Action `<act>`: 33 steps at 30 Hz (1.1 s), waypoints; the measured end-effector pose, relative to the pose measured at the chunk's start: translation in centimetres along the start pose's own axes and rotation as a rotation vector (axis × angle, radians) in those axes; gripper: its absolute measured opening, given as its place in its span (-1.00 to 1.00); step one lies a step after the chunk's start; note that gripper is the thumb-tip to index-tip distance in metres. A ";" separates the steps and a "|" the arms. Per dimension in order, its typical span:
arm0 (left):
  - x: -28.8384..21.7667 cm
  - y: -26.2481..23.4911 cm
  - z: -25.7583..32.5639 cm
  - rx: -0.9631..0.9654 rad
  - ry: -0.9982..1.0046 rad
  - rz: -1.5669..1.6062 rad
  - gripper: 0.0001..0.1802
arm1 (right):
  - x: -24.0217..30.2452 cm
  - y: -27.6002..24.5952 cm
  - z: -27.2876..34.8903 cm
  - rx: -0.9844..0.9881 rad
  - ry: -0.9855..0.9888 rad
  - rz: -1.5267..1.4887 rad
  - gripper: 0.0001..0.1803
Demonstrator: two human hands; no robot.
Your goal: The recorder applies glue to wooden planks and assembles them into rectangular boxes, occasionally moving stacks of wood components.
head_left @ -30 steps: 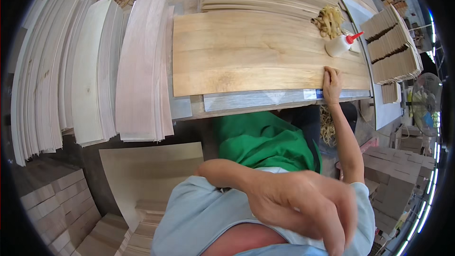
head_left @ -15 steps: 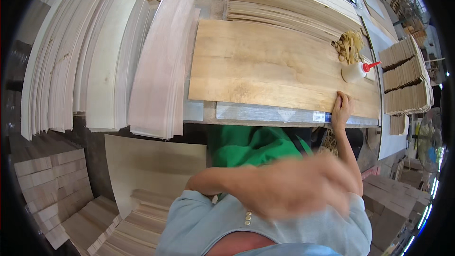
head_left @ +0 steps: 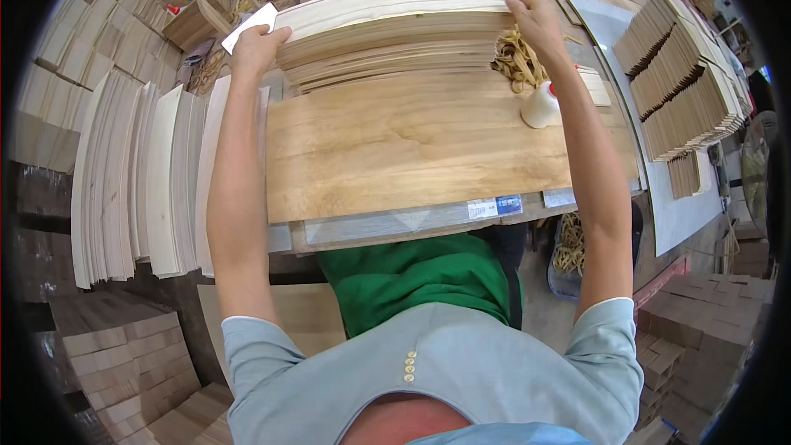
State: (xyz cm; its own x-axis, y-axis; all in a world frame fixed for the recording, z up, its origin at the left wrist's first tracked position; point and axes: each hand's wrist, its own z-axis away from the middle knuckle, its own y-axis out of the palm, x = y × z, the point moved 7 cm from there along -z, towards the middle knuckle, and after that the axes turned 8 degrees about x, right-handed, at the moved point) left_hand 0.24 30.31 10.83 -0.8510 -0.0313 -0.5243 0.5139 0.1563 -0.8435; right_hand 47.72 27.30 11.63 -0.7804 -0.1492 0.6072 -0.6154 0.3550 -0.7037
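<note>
Both my arms reach forward to a stack of long, thin wooden boards (head_left: 387, 53) at the far side of the table. My left hand (head_left: 257, 48) is closed at the left end of the pale top board (head_left: 395, 4). At that board's right end, my right hand (head_left: 540, 26) grips the corner with its thumb and fingers. Nearer me lies a wide, light brown wooden panel (head_left: 428, 148). A white squeeze bottle with a red tip (head_left: 540, 107) stands on it, partly behind my right forearm. Beside the bottle is a bundle of tan rubber bands (head_left: 517, 59).
Tall stacks of thin boards (head_left: 115, 173) line the table's left side. Stacked notched wooden pieces (head_left: 671, 74) stand at the right. Wood blocks (head_left: 124, 346) are piled at lower left. A flat white object (head_left: 250, 27) lies by my left hand.
My right hand has left the wide panel's near edge for the far stack. My left hand, blurred before my chest earlier, now reaches that stack's left end. The view has shifted.
</note>
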 end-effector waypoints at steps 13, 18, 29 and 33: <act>-1.1 0.0 6.6 -0.324 0.152 0.517 -0.49 | 0.4 -0.1 3.6 -0.200 -0.140 -0.214 -0.60; 2.2 3.7 17.6 -0.266 -0.032 0.501 -0.57 | 0.0 -0.7 16.0 -0.069 0.034 -0.103 -0.62; 5.6 9.3 25.7 0.053 -0.196 0.319 -0.53 | -3.8 1.5 26.0 0.310 0.278 -0.057 -0.55; 3.3 9.2 28.1 0.174 -0.152 0.204 -0.53 | -3.4 0.7 28.1 0.302 0.076 0.068 -0.50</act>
State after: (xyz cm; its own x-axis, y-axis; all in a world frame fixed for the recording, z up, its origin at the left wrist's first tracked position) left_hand 5.26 3.87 -1.94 -0.7092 -0.1660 -0.6852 0.6944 0.0035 -0.7196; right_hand 46.81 2.09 -1.32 -0.8175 -0.0608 0.5727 -0.5759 0.0703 -0.8145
